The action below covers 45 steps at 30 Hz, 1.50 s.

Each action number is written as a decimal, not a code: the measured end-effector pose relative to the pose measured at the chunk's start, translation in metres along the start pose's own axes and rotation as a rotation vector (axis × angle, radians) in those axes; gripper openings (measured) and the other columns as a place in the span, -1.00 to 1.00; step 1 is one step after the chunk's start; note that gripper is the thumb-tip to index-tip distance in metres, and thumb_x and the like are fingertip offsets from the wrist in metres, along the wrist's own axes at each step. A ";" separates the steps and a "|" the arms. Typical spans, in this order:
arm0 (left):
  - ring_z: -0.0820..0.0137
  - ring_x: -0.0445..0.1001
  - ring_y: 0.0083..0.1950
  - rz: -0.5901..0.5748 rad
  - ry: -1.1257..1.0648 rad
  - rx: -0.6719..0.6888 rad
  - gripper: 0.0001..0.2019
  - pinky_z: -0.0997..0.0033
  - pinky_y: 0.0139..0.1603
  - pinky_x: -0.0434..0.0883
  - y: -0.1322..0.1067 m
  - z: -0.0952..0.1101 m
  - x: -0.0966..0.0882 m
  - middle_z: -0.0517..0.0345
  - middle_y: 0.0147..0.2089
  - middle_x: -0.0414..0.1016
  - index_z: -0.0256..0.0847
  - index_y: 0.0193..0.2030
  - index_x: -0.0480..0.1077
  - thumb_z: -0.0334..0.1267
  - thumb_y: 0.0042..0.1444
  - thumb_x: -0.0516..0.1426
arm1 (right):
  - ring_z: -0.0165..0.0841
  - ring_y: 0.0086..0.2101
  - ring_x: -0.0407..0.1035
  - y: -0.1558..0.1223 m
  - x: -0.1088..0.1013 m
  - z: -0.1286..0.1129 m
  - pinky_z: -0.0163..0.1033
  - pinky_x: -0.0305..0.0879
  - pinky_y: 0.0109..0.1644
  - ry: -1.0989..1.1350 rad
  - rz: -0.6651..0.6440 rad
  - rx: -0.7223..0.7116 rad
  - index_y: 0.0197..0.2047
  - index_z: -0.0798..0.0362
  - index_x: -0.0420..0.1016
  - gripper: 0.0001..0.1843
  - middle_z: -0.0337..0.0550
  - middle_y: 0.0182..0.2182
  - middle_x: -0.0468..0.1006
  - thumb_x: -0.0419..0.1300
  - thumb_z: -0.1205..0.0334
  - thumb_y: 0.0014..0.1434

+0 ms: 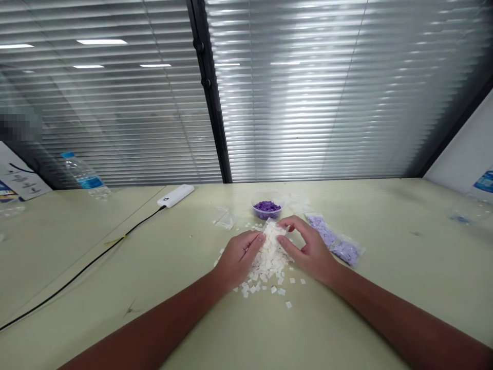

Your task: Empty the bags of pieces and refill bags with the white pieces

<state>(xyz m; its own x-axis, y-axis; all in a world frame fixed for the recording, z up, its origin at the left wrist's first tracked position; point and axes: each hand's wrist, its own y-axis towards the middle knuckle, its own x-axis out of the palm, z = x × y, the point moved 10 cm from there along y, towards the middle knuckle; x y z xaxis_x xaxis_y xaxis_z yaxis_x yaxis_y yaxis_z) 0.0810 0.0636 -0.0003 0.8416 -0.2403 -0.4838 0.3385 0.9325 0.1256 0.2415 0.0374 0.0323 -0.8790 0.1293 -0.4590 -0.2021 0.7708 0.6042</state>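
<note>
A heap of small white square pieces (269,263) lies on the table between my hands. Above the heap is a small clear plastic bag (270,229) filled with the same white pieces. My left hand (239,256) is closed, with thumb and fingers pinching the bag's left side. At the bag's right side, my right hand (310,247) has its thumb and forefinger apart, curved around the white pieces with the tips close to the bag. Just behind is a clear round bowl of purple pieces (267,206).
Clear bags of lilac pieces (334,239) lie right of the bowl, and an empty clear bag (224,218) lies left. A white power bank (176,196) with a black cable (98,258) sits back left. Water bottles (87,176) stand toward the sides. Blinds (308,103) back the table.
</note>
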 end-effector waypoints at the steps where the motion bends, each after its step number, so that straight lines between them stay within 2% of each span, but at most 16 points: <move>1: 0.67 0.08 -0.38 -0.005 -0.013 -0.005 -0.52 0.60 -0.31 0.02 -0.001 0.000 0.001 0.34 -0.47 0.07 -0.19 -0.46 0.18 0.19 0.25 -0.05 | -0.31 -0.05 0.37 0.001 0.000 -0.004 -0.17 0.34 0.02 -0.022 -0.009 -0.042 0.05 -0.07 0.42 -0.77 -0.17 -0.04 0.50 0.20 0.23 0.33; 5: 0.68 0.09 -0.42 -0.003 -0.158 -0.063 -0.50 0.67 -0.38 0.09 -0.003 -0.003 0.002 0.35 -0.49 0.04 -0.20 -0.47 0.17 0.22 0.21 -0.01 | -0.31 -0.05 0.39 0.001 0.003 -0.011 -0.16 0.33 0.04 -0.015 -0.043 -0.112 0.07 -0.07 0.44 -0.75 -0.16 -0.06 0.51 0.20 0.28 0.33; 8: 0.66 0.24 -0.43 -0.023 -0.341 -0.157 -0.51 0.70 -0.38 0.29 -0.004 -0.009 0.008 0.33 -0.47 0.18 -0.21 -0.41 0.31 0.24 0.17 0.05 | -0.29 -0.05 0.40 -0.001 0.006 -0.014 -0.14 0.35 0.04 0.020 -0.068 -0.112 0.04 -0.07 0.47 -0.78 -0.14 -0.09 0.51 0.20 0.28 0.33; 11: 0.57 0.42 -0.43 -0.067 -0.525 -0.223 -0.48 0.63 -0.40 0.44 -0.004 -0.010 0.019 0.21 -0.33 0.42 -0.22 -0.21 0.42 0.27 0.14 0.06 | -0.28 -0.08 0.43 -0.002 0.007 -0.007 -0.15 0.40 -0.03 0.105 -0.069 -0.006 0.02 -0.08 0.47 -0.81 -0.13 -0.07 0.48 0.20 0.20 0.35; 14: 0.45 0.53 -0.41 -0.156 -0.617 -0.232 -0.42 0.55 -0.45 0.51 -0.005 -0.004 0.030 0.09 -0.25 0.51 -0.22 -0.05 0.42 0.29 0.14 0.03 | -0.28 -0.08 0.43 -0.003 0.005 0.003 -0.16 0.43 -0.06 0.193 -0.036 0.118 0.07 -0.11 0.42 -0.75 -0.15 -0.01 0.46 0.22 0.13 0.34; 16: 0.40 0.57 -0.41 -0.193 -0.616 -0.238 -0.41 0.54 -0.48 0.51 -0.007 -0.003 0.034 0.09 -0.27 0.52 -0.20 0.01 0.41 0.28 0.15 0.02 | -0.28 -0.05 0.41 -0.003 0.003 0.005 -0.13 0.40 0.03 0.170 -0.013 0.136 0.10 -0.14 0.40 -0.70 -0.18 0.02 0.46 0.25 0.13 0.32; 18: 0.42 0.57 -0.40 -0.189 -0.586 -0.234 -0.43 0.56 -0.47 0.52 -0.009 -0.003 0.033 0.12 -0.30 0.52 -0.17 0.06 0.40 0.26 0.16 0.02 | -0.30 -0.04 0.40 -0.002 0.004 0.001 -0.13 0.35 0.10 0.112 -0.027 0.096 0.10 -0.14 0.41 -0.69 -0.20 0.01 0.47 0.26 0.17 0.30; 23: 0.52 0.53 -0.40 -0.227 -0.490 -0.162 -0.47 0.65 -0.45 0.52 -0.012 0.000 0.032 0.22 -0.36 0.49 -0.08 0.17 0.35 0.16 0.16 0.14 | -0.28 0.06 0.36 -0.001 0.016 -0.008 -0.14 0.29 0.18 0.146 -0.148 -0.023 0.16 -0.12 0.43 -0.61 -0.15 0.07 0.43 0.22 0.33 0.28; 26: 0.57 0.50 -0.41 -0.267 -0.442 -0.149 -0.42 0.69 -0.47 0.48 -0.015 0.000 0.035 0.22 -0.30 0.51 -0.05 0.23 0.32 0.12 0.12 0.21 | -0.28 0.14 0.30 -0.002 0.021 -0.013 -0.13 0.22 0.26 0.212 -0.227 -0.078 0.16 -0.14 0.45 -0.46 -0.15 0.12 0.38 0.10 0.52 0.19; 28: 0.61 0.48 -0.43 -0.267 -0.417 -0.152 -0.40 0.72 -0.49 0.45 -0.016 0.000 0.036 0.20 -0.26 0.53 -0.04 0.25 0.30 0.11 0.11 0.22 | -0.28 0.16 0.28 -0.002 0.022 -0.015 -0.12 0.21 0.27 0.233 -0.270 -0.087 0.15 -0.15 0.47 -0.41 -0.15 0.14 0.36 0.05 0.55 0.15; 30: 0.64 0.44 -0.46 -0.246 -0.398 -0.149 -0.44 0.75 -0.50 0.42 -0.015 0.000 0.033 0.19 -0.25 0.54 -0.05 0.23 0.31 0.09 0.12 0.22 | -0.25 0.15 0.28 -0.001 0.018 -0.018 -0.10 0.21 0.26 0.225 -0.249 -0.087 0.16 -0.13 0.45 -0.43 -0.13 0.13 0.36 0.06 0.53 0.16; 32: 0.67 0.42 -0.47 -0.204 -0.391 -0.145 -0.48 0.77 -0.49 0.42 -0.012 0.000 0.029 0.19 -0.24 0.56 -0.05 0.19 0.33 0.05 0.13 0.22 | -0.23 0.11 0.29 0.002 0.008 -0.021 -0.08 0.22 0.21 0.198 -0.173 -0.085 0.13 -0.09 0.43 -0.47 -0.10 0.08 0.38 0.07 0.52 0.14; 36: 0.67 0.42 -0.50 -0.122 -0.399 -0.165 -0.46 0.77 -0.50 0.43 -0.009 -0.001 0.020 0.20 -0.24 0.58 -0.03 0.18 0.29 -0.02 0.09 0.27 | -0.22 0.03 0.33 0.005 -0.002 -0.024 -0.08 0.25 0.14 0.141 -0.090 -0.099 -0.06 -0.02 0.41 -0.67 -0.10 -0.03 0.42 0.11 0.50 0.14; 40: 0.64 0.43 -0.54 -0.120 -0.435 -0.181 -0.54 0.72 -0.52 0.45 -0.008 0.001 0.020 0.27 -0.30 0.53 -0.01 0.12 0.33 -0.01 0.10 0.25 | -0.24 0.05 0.34 0.004 0.001 -0.015 -0.09 0.24 0.16 0.119 -0.103 -0.075 -0.09 -0.03 0.44 -0.82 -0.11 0.00 0.42 0.16 0.39 0.26; 43: 0.64 0.42 -0.56 -0.105 -0.488 -0.172 -0.61 0.69 -0.54 0.43 -0.007 -0.001 0.019 0.31 -0.31 0.46 0.00 0.08 0.37 0.04 0.14 0.17 | -0.25 0.07 0.34 0.003 0.009 -0.006 -0.10 0.23 0.18 0.112 -0.168 -0.027 -0.12 -0.04 0.48 -0.90 -0.13 0.04 0.42 0.18 0.30 0.31; 45: 0.60 0.44 -0.55 -0.098 -0.532 -0.181 -0.63 0.65 -0.54 0.44 -0.006 -0.005 0.019 0.31 -0.31 0.44 0.00 0.08 0.37 0.01 0.17 0.10 | -0.26 0.06 0.34 0.004 0.010 -0.004 -0.11 0.24 0.18 0.127 -0.163 -0.010 -0.12 -0.03 0.49 -0.91 -0.13 0.02 0.42 0.19 0.29 0.32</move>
<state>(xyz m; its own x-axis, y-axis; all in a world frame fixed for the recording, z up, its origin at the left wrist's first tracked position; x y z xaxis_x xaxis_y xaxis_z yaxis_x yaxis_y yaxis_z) 0.0926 0.0552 -0.0147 0.9219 -0.3867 0.0232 0.3874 0.9192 -0.0707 0.2306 0.0388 0.0328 -0.8813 -0.0771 -0.4662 -0.3504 0.7685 0.5353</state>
